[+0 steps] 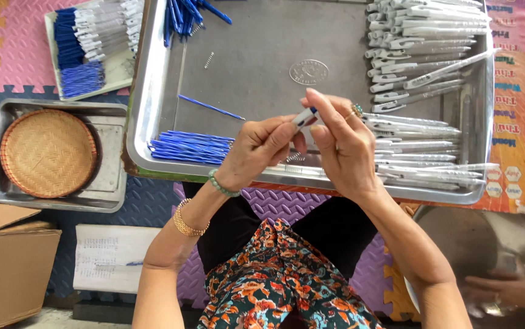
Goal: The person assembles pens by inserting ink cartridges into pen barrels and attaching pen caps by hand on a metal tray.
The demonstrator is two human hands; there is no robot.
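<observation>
Floral cloth point(281, 286) covers the lap below both hands. Left hand point(256, 152) and right hand point(342, 143) are pinched shut on one white pen point(305, 117) between their fingertips, just above the steel tray point(153, 91). Judging by its look, the pen is light, stiff, smooth plastic, best gripped along the barrel. Blue refills point(189, 147) lie left of the left hand; white barrels point(421, 146) lie right of the right hand.
</observation>
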